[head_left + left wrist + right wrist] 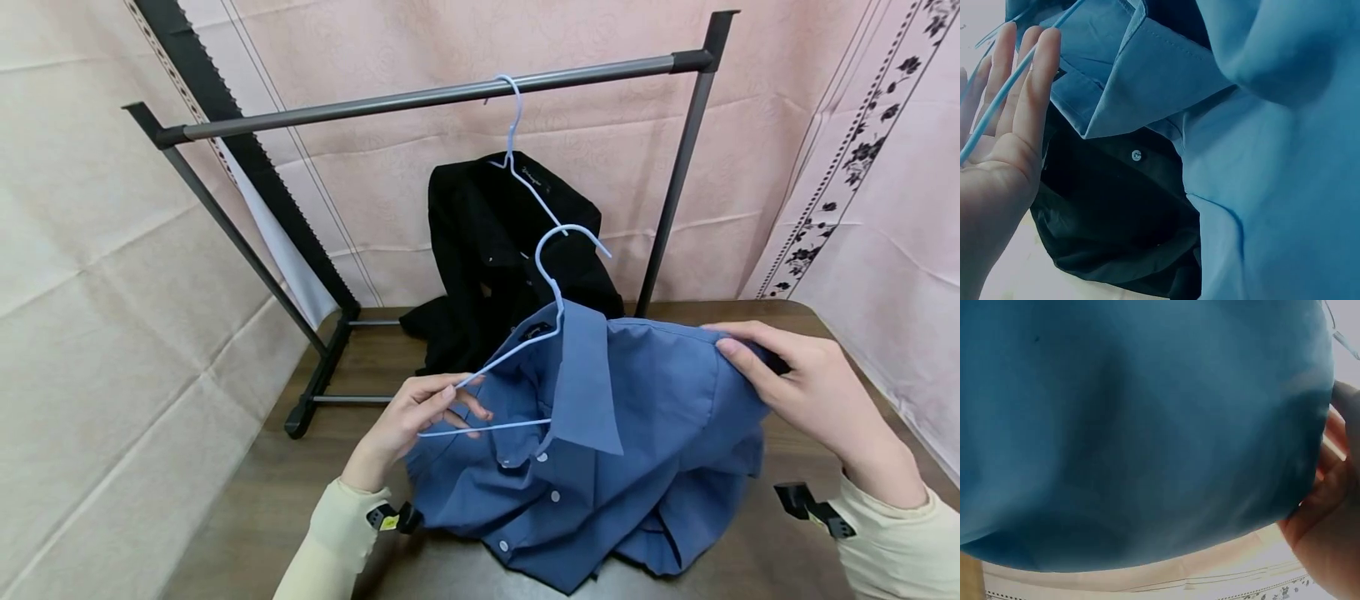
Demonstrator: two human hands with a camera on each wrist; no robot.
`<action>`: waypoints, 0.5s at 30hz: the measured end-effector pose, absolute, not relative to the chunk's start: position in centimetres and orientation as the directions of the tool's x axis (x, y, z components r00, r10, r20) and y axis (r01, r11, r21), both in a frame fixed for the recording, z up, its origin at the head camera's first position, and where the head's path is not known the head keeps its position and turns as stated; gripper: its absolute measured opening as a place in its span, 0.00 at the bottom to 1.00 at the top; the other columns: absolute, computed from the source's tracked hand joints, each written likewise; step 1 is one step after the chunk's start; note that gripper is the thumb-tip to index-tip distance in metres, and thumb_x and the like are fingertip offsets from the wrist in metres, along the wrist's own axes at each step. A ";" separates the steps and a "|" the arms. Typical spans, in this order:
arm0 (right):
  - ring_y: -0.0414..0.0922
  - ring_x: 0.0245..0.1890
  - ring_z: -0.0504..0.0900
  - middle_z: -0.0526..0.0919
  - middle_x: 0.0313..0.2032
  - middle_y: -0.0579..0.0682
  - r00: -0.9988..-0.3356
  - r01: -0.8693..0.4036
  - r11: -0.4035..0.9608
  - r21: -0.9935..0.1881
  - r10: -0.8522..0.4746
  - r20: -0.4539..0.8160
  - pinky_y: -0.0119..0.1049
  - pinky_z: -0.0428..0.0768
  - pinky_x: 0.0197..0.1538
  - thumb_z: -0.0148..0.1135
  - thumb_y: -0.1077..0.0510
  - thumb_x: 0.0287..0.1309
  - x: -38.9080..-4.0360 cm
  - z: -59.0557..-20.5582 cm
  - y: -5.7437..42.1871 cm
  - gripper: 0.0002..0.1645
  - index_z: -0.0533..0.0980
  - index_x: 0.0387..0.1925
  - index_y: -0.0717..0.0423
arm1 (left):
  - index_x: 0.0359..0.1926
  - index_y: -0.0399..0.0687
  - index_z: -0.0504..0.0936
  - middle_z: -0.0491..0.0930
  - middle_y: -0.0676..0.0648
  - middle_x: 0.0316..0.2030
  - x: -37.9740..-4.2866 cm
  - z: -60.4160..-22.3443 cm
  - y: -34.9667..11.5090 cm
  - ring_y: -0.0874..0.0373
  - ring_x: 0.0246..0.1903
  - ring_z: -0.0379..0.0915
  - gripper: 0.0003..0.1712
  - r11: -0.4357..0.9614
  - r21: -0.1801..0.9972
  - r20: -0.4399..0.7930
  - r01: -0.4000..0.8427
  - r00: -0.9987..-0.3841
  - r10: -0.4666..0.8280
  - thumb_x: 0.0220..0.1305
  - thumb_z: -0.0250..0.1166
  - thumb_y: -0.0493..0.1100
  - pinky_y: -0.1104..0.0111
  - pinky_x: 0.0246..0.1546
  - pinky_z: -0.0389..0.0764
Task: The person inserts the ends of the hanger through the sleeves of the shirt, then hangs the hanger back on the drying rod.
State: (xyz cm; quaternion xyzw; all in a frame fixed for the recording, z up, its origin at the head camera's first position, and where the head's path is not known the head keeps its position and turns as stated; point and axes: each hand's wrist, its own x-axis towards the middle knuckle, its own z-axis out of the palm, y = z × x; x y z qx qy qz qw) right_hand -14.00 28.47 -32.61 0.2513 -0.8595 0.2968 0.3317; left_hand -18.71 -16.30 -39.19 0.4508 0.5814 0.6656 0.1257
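Note:
A blue button-up shirt (660, 392) is partly on a light blue wire hanger (517, 345), whose hook rises above the collar. My left hand (408, 417) holds the hanger by its left arm, which sticks out of the shirt's neck. In the left wrist view the hanger wire (1007, 90) crosses the palm and the fingers look fairly straight. At the shirt's right shoulder, my right hand (817, 392) pinches the cloth between thumb and fingers. The hanger's right end is hidden inside the shirt. Shirt cloth (1147, 437) fills most of the right wrist view.
Behind the shirt, a black garment (468, 242) hangs by another light blue hanger (513, 125) from the dark rail (375, 106) of a garment rack. The rack stands on a wooden table (255, 508). Pale patterned cloth (337, 192) surrounds the back and sides.

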 end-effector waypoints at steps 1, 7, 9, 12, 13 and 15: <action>0.19 0.46 0.75 0.82 0.43 0.25 -0.645 -0.644 0.687 -0.336 -0.251 0.722 0.16 0.66 0.52 0.67 0.69 0.61 -14.1 -32.7 28.5 0.17 0.85 0.49 0.50 | 0.64 0.54 0.79 0.87 0.51 0.45 -18.7 -39.2 -16.3 0.55 0.47 0.84 0.19 -0.288 0.890 0.449 0.354 -0.568 0.690 0.81 0.48 0.42 0.54 0.38 0.85; 0.21 0.45 0.77 0.86 0.40 0.37 -0.551 -0.728 0.621 -0.291 -0.277 0.787 0.18 0.69 0.51 0.64 0.60 0.68 -14.3 -32.2 27.8 0.08 0.86 0.43 0.57 | 0.63 0.46 0.79 0.87 0.49 0.41 -18.6 -39.5 -15.9 0.52 0.43 0.84 0.19 -0.245 0.908 0.410 0.340 -0.599 0.688 0.81 0.49 0.43 0.52 0.41 0.85; 0.23 0.46 0.78 0.87 0.40 0.40 -0.513 -0.762 0.588 -0.273 -0.291 0.808 0.19 0.69 0.52 0.62 0.54 0.71 -14.4 -31.7 27.1 0.13 0.86 0.43 0.58 | 0.64 0.35 0.77 0.87 0.45 0.40 -18.5 -39.5 -15.5 0.50 0.41 0.85 0.21 -0.217 0.910 0.398 0.353 -0.599 0.695 0.81 0.49 0.43 0.51 0.41 0.84; 0.25 0.48 0.80 0.88 0.40 0.46 -0.462 -0.809 0.534 -0.244 -0.322 0.826 0.21 0.71 0.53 0.58 0.47 0.73 -14.5 -30.9 25.7 0.21 0.86 0.44 0.60 | 0.62 0.20 0.71 0.86 0.36 0.39 -18.2 -39.5 -14.6 0.47 0.40 0.85 0.27 -0.183 0.909 0.388 0.376 -0.594 0.705 0.81 0.50 0.44 0.49 0.41 0.84; 0.26 0.49 0.80 0.88 0.40 0.47 -0.451 -0.820 0.520 -0.239 -0.329 0.830 0.21 0.71 0.54 0.57 0.46 0.73 -14.5 -30.7 25.3 0.22 0.86 0.44 0.60 | 0.62 0.17 0.69 0.85 0.33 0.38 -18.2 -39.5 -14.3 0.46 0.39 0.85 0.28 -0.176 0.908 0.385 0.381 -0.590 0.709 0.81 0.50 0.44 0.49 0.41 0.84; 0.27 0.49 0.81 0.89 0.41 0.49 -0.434 -0.834 0.500 -0.232 -0.337 0.835 0.22 0.72 0.54 0.57 0.45 0.73 -14.3 -30.1 24.4 0.24 0.86 0.45 0.60 | 0.62 0.17 0.68 0.83 0.28 0.38 -18.1 -39.5 -13.7 0.47 0.39 0.85 0.29 -0.173 0.909 0.380 0.380 -0.582 0.719 0.81 0.49 0.45 0.49 0.41 0.84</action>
